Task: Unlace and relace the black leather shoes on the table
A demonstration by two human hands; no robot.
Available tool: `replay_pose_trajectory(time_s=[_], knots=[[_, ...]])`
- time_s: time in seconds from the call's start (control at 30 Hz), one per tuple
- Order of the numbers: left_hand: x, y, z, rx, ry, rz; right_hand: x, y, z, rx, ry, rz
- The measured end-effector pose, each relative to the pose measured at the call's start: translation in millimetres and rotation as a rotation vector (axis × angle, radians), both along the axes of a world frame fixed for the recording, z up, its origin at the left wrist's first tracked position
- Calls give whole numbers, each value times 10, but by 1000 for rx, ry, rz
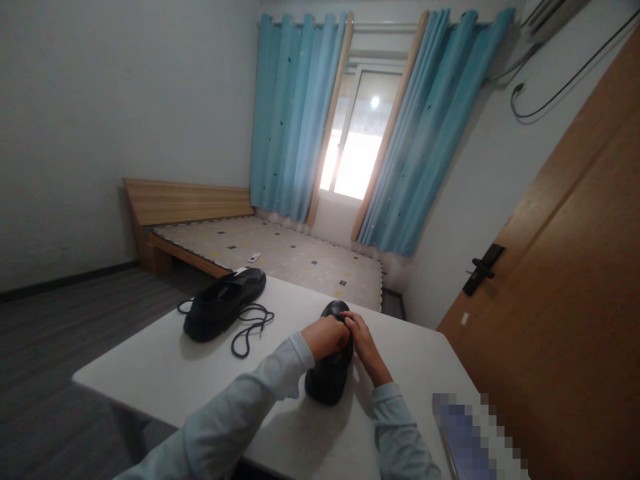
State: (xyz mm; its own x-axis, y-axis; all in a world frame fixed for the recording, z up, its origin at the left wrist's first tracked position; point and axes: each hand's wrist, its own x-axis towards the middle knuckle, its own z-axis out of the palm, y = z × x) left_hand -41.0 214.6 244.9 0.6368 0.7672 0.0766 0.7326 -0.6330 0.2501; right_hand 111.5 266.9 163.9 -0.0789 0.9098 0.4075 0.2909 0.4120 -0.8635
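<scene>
A black shoe [327, 383] stands on the white table, its toe pointing away from me. My left hand [327, 335] is closed over the shoe's upper from the left; what its curled fingers pinch is hidden. From the right, my right hand [363, 343] grips the same shoe near the front, fingertips bent over the top close to my left hand. Both hands cover the lacing area. To the left lies a second black shoe [217, 310], with a loose black shoelace [245, 340] trailing from it onto the table.
The white table [150, 380] has a blurred-out bluish flat object [463, 433] at its right edge. Beyond it stands a bed [285, 250] with a bare patterned mattress and a small white remote [255, 257]. A wooden door [565, 300] is on the right.
</scene>
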Motion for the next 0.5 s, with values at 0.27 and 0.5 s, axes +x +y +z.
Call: replay_pose_trajectory(time_s=[0.27,0.5], knots=[[84,153,-28,-42,131,-95,2,1,-4,4,-21,-11],[162,139,0,-56,224,-36,10,-26,23,-2,-30,10]])
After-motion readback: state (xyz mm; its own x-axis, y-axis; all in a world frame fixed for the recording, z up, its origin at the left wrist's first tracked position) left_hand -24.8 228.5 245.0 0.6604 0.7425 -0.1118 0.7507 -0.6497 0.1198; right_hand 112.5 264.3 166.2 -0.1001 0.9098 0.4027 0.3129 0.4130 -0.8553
